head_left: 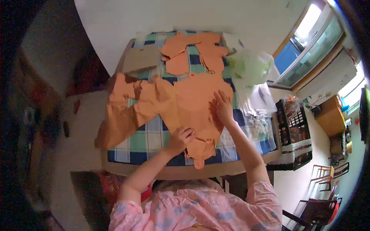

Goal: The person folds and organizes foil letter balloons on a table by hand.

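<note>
A large orange cut-out sheet (196, 96) lies across the middle of a table with a plaid cloth (146, 140). My right hand (223, 107) rests on the right part of the sheet, fingers stretched out. Near its lower left edge is my left hand (180, 140), with curled fingers touching the sheet; whether they pinch anything is too small to tell. A crumpled orange-brown sheet (129, 111) adjoins it on the left. Farther back lie more orange pieces (210, 50) with irregular outlines.
Brown cardboard (142, 59) lies at the back left. Clear and pale green plastic bags (250, 69) cover the table's right side. Beyond the right edge stands a black crate (295, 123). Chairs (323, 173) are farther right, and a white wall rises behind the table.
</note>
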{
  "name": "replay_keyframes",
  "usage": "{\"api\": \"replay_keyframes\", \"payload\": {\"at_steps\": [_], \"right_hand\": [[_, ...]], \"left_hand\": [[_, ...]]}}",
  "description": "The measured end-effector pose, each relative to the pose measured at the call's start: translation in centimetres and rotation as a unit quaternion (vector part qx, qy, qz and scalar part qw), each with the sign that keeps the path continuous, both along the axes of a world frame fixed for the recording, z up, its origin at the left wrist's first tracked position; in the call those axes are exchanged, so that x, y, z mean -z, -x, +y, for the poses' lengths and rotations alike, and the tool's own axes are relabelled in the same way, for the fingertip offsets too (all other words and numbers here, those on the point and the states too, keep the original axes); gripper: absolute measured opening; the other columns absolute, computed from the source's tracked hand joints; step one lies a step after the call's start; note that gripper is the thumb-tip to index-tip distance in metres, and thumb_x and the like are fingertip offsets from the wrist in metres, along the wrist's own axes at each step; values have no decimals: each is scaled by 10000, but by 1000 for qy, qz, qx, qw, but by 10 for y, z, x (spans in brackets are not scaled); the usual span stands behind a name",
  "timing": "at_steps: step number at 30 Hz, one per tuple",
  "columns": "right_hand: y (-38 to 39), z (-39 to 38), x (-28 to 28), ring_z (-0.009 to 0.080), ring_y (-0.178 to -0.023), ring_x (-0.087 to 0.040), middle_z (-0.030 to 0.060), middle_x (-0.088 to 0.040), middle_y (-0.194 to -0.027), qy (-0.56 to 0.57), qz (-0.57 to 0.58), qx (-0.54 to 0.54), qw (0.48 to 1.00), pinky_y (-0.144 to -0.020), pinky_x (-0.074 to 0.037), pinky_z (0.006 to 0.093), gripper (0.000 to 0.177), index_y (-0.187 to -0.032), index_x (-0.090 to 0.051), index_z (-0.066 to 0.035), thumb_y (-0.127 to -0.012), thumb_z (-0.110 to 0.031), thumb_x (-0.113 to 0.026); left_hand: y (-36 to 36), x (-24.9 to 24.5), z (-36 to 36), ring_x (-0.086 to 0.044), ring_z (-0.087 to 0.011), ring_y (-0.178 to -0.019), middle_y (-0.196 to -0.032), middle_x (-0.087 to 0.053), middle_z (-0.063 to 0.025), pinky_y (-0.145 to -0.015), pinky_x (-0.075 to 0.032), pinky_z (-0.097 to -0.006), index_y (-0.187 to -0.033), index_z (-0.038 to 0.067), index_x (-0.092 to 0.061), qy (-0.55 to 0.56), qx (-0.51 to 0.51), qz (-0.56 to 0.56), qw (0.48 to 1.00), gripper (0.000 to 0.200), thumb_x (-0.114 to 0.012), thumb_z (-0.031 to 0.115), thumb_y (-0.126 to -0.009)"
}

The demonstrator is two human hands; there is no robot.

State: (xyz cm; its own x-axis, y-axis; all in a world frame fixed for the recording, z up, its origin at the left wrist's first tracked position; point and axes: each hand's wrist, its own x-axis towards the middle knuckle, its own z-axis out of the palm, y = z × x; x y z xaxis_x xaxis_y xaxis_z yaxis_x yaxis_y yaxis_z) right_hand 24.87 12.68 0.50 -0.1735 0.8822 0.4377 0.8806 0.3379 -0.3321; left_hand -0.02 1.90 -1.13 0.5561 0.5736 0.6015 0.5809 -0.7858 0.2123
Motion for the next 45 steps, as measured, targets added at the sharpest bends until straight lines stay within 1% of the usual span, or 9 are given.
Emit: {"api": "replay_keyframes", "payload": {"at_steps": [6,10,16,19,22,28,31,36,45], "right_hand": [[4,-46,4,325,-1274,-370,150,-419,-1362,89,-61,24,994,-1051,-254,521,416,-1263,-472,-84,-851,-133,-501],[2,-45,17,311,-1276,-372,146,-422,-1360,36,-85,27,995,-1048,-268,500,423,-1272,-466,-88,-852,-134,-477],[2,-45,20,280,-1272,-385,120,-441,-1350,21,-85,33,996,-1049,-270,482,429,-1284,-470,-105,-858,-154,-450],[0,-44,23,282,-1266,-390,119,-448,-1343,5,-84,34,996,-1047,-274,477,428,-1282,-471,-110,-857,-149,-452],[0,-45,23,283,-1258,-397,115,-452,-1339,6,-89,34,995,-1043,-282,468,417,-1268,-480,-112,-853,-143,-453],[6,-48,3,303,-1257,-387,132,-444,-1330,60,-107,35,992,-1044,-279,472,423,-1254,-469,-101,-832,-123,-480],[2,-45,11,340,-1261,-364,153,-427,-1323,44,-73,14,996,-1041,-277,493,456,-1256,-449,-83,-805,-106,-509],[2,-47,13,307,-1234,-411,150,-455,-1317,5,-92,23,996,-1040,-294,457,396,-1251,-484,-96,-858,-139,-467],[1,-40,21,380,-1120,-465,181,-491,-1238,-62,16,56,996,-958,-367,468,351,-1182,-508,-43,-862,-187,-509]], "left_hand": [[0,8,-2,-556,-243,-1003,-1048,-623,-89,-864,-452,-368,-929,46,-662,31,2,-9,999,226,-601,136,-730],[3,5,6,-559,-262,-991,-1046,-629,-97,-880,-440,-367,-936,45,-666,112,12,-73,991,220,-614,143,-747],[11,2,-2,-555,-290,-987,-1042,-615,-106,-890,-433,-382,-921,41,-658,119,29,-75,990,191,-628,87,-738],[8,-9,-5,-548,-295,-1009,-1027,-609,-111,-909,-423,-391,-940,46,-646,120,-56,-112,985,207,-636,63,-734],[-10,-28,-5,-518,-308,-1083,-1067,-590,-123,-938,-406,-393,-1029,71,-615,64,-66,-97,991,265,-623,110,-767],[-42,2,-5,-326,-309,-1304,-1354,-417,-136,-1050,-268,-500,-1275,141,-482,128,-35,99,986,462,-525,353,-866],[-40,8,2,-274,-300,-1335,-1414,-352,-125,-1068,-209,-542,-1312,151,-455,145,-29,112,983,512,-502,414,-875],[-40,7,1,-276,-301,-1336,-1423,-344,-114,-1075,-203,-536,-1311,146,-457,126,-49,119,984,522,-515,405,-861],[-39,14,2,-279,-304,-1334,-1413,-359,-117,-1066,-210,-549,-1297,139,-476,124,-28,86,988,506,-518,378,-853]]}}
